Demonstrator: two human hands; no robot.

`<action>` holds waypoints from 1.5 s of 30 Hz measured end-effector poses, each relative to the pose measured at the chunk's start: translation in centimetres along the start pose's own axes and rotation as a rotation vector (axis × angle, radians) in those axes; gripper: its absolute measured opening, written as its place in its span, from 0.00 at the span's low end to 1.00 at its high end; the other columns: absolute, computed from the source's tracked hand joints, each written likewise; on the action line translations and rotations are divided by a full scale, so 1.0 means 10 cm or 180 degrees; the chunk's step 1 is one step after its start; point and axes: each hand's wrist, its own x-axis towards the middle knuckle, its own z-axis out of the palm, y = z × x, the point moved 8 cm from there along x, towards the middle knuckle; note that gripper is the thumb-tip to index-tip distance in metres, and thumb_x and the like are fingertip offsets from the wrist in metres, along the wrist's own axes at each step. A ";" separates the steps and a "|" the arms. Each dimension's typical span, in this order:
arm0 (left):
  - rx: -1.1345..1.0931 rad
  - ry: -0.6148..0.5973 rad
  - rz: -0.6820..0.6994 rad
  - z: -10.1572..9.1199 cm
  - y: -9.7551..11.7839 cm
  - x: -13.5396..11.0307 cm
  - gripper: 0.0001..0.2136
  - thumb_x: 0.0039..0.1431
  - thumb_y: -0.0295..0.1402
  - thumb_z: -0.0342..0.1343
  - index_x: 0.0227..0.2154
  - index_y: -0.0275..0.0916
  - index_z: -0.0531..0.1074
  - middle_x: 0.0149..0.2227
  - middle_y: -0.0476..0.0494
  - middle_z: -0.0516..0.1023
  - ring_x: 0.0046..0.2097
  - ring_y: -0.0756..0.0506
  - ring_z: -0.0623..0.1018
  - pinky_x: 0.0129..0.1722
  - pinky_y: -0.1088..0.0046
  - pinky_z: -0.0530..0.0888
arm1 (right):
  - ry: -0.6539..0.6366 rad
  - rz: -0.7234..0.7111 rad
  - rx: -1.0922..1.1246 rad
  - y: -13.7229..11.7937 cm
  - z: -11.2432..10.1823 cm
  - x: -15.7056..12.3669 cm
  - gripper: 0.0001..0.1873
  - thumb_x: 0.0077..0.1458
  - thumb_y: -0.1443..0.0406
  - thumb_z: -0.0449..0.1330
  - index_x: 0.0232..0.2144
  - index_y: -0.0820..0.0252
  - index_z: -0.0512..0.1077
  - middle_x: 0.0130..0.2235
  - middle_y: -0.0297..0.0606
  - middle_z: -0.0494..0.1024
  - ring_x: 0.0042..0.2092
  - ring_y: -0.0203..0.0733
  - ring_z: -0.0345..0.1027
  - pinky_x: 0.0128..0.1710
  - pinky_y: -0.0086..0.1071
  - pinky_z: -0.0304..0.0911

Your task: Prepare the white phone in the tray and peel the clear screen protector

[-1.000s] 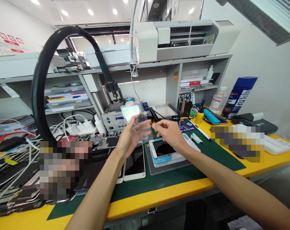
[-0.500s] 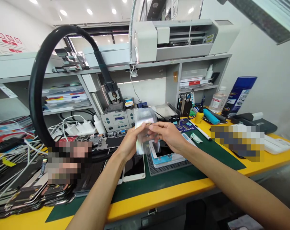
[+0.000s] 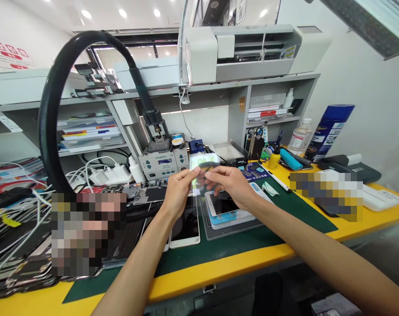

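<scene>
A thin, clear plastic film (image 3: 204,161) catches the light above the green mat. My left hand (image 3: 178,189) pinches its near left side between thumb and fingers. At the film's middle, my right hand (image 3: 231,184) is closed, thumb and forefinger together on it, the other fingers curled beneath. Just below and to the right, a white-framed phone (image 3: 223,203) lies on a blue-and-white item (image 3: 232,218) over a grey perforated pad (image 3: 215,232). Another white-framed phone (image 3: 185,230), its screen dark, lies on the mat beside my left wrist.
Stacked phone parts (image 3: 21,267) and white cables (image 3: 37,215) crowd the left. A black hose (image 3: 49,96) arches over them to a grey soldering station (image 3: 164,166). Rightward are a white pen (image 3: 274,177), a yellow bottle (image 3: 274,160) and a blue spray can (image 3: 329,131).
The clear film has tilted, so its bright reflection now shows at the top and its lower part looks nearly see-through. My hands stay in almost the same place.
</scene>
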 end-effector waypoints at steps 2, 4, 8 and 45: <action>0.0104 -0.0050 -0.0006 0.03 0.00 -0.01 0.11 0.53 0.40 0.67 0.24 0.37 0.78 0.26 0.49 0.75 0.31 0.48 0.70 0.35 0.71 0.65 | 0.0026 -0.0050 -0.0044 0.00 -0.01 0.00 0.16 0.48 0.55 0.69 0.28 0.63 0.78 0.31 0.40 0.79 0.31 0.40 0.72 0.24 0.29 0.64; 0.0195 -0.0053 -0.0025 0.04 -0.01 -0.01 0.12 0.52 0.40 0.68 0.23 0.38 0.77 0.26 0.49 0.75 0.29 0.49 0.69 0.33 0.71 0.64 | 0.0084 -0.0073 -0.0105 0.01 -0.04 0.01 0.16 0.48 0.54 0.69 0.28 0.63 0.79 0.29 0.40 0.79 0.31 0.40 0.72 0.23 0.29 0.64; 0.0314 0.0077 -0.0045 0.00 -0.02 0.00 0.15 0.50 0.40 0.69 0.17 0.38 0.73 0.21 0.50 0.73 0.25 0.52 0.64 0.29 0.72 0.61 | 0.0256 -0.0090 -0.0197 0.03 -0.12 0.04 0.17 0.47 0.53 0.70 0.26 0.63 0.79 0.28 0.41 0.78 0.29 0.39 0.70 0.22 0.29 0.63; 0.1322 -0.1026 -0.0469 0.19 -0.06 -0.09 0.15 0.51 0.41 0.67 0.18 0.36 0.76 0.18 0.48 0.72 0.21 0.52 0.66 0.22 0.75 0.62 | 0.0631 -0.0200 0.0618 -0.04 -0.27 0.08 0.14 0.53 0.58 0.66 0.33 0.65 0.81 0.32 0.41 0.77 0.35 0.40 0.69 0.24 0.28 0.62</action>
